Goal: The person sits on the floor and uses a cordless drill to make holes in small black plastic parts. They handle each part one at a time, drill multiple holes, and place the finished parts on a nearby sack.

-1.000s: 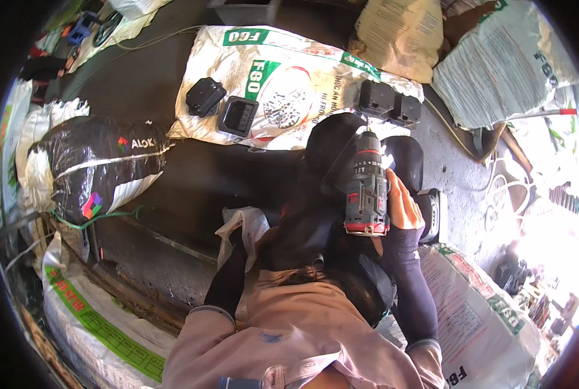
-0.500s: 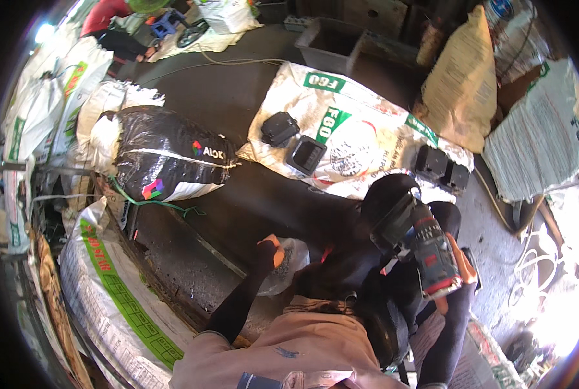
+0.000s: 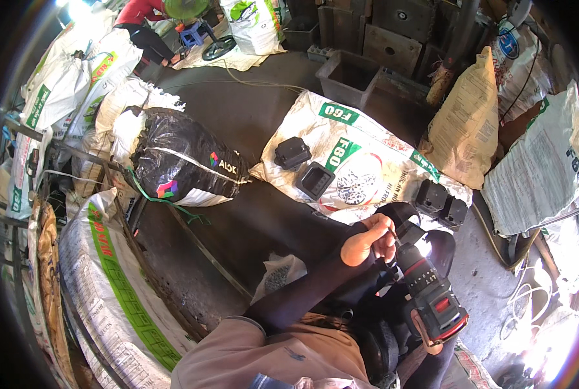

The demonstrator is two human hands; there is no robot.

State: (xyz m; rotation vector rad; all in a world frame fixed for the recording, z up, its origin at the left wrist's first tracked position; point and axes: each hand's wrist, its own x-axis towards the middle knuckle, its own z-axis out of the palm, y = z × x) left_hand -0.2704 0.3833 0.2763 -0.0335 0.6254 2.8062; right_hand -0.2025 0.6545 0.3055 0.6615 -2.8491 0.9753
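My right hand (image 3: 431,334) is wrapped round a black and red cordless drill (image 3: 433,295), its front end pointing up and away from me over my lap. My left hand (image 3: 370,241) is closed in a pinch right by the drill's tip; whatever is between the fingers is too small to make out. Just beyond the tip, a dark part (image 3: 409,229) rests by my knees, mostly hidden by the hand and drill. Left of my lap stands an open clear plastic bag (image 3: 277,275) with small grey pieces inside.
Ahead, a flattened white sack (image 3: 383,152) carries black plastic housings (image 3: 292,153) on its left and more housings (image 3: 430,196) on its right. A tied black sack (image 3: 182,155) lies to the left. A grey bin (image 3: 348,78) stands behind. Another person (image 3: 148,29) sits far left.
My left hand has left the plastic bag and moved right, up to the drill's tip. The drill has tilted and shifted slightly down. The view has shifted a little.
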